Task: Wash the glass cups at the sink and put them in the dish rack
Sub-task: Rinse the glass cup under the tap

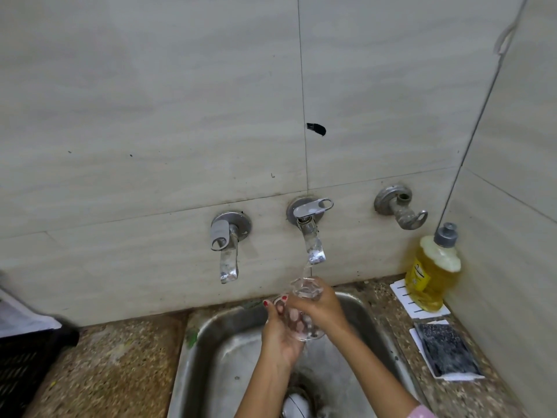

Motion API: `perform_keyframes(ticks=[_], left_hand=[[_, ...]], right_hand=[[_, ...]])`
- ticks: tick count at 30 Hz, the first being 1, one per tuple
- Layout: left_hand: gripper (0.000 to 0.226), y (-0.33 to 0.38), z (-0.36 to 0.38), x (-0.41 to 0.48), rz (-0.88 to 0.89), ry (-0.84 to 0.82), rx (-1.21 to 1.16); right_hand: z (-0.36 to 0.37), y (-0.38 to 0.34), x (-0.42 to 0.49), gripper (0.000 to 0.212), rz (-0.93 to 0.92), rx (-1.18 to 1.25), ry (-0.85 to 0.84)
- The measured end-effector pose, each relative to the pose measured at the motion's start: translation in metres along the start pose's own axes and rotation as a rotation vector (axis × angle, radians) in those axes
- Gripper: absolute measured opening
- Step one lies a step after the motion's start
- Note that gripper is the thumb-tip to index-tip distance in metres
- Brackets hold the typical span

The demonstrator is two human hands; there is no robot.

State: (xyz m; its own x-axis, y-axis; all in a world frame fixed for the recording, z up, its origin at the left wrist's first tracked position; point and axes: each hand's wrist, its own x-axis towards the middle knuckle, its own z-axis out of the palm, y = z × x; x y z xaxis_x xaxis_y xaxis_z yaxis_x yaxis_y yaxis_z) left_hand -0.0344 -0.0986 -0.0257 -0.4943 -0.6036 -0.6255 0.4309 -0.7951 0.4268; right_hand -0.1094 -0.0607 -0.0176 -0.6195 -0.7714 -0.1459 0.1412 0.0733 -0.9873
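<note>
- While water (305,270) runs, left hand (278,336) and right hand (321,307) curl their fingers (271,315) round the glass cup (301,315).
- Wet, it could slip below the fingers and crack in the sink (205,342).

Clear glass cup (303,325), wet, tilted with its mouth up under the running water; held above the steel sink (211,351) near its back edge; left hand (278,330) cradles its body; right hand (321,304) grips its upper part.
</note>
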Motion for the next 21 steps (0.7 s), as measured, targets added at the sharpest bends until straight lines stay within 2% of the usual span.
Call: perform_keyframes(ticks=[3, 5, 9, 14, 16, 18, 20, 21], left_hand=[[0.060, -0.002, -0.005, -0.001, -0.028, 0.052, -0.005], [0.046, -0.002, -0.007, -0.001, -0.026, 0.046, 0.043], [0.033, 0.002, -0.004, -0.006, -0.058, 0.029, 0.187], [0.035, 0.007, -0.007, -0.011, -0.045, -0.060, 0.028], [0.030, 0.004, -0.008, -0.013, -0.007, -0.096, -0.029], [0.019, 0.003, -0.002, -0.019, 0.060, -0.152, -0.088], [0.027, 0.004, 0.006, -0.024, 0.121, -0.222, -0.083], [0.035, 0.004, 0.009, -0.025, 0.148, -0.241, -0.053]], right_hand=[[0.000, -0.004, -0.001, 0.031, -0.090, -0.238, -0.149], [0.002, -0.006, 0.001, 0.031, -0.169, -0.360, -0.177], [0.009, -0.004, -0.001, 0.035, -0.297, -0.384, -0.065], [0.015, 0.002, -0.009, 0.038, -0.378, -0.381, -0.014], [0.015, 0.003, -0.008, 0.035, -0.278, -0.221, 0.030], [0.015, 0.002, -0.005, 0.024, -0.071, 0.179, 0.105], [0.015, 0.003, -0.001, 0.007, 0.131, 0.558, 0.108], [0.015, 0.003, 0.000, 0.006, 0.182, 0.646, 0.091]])
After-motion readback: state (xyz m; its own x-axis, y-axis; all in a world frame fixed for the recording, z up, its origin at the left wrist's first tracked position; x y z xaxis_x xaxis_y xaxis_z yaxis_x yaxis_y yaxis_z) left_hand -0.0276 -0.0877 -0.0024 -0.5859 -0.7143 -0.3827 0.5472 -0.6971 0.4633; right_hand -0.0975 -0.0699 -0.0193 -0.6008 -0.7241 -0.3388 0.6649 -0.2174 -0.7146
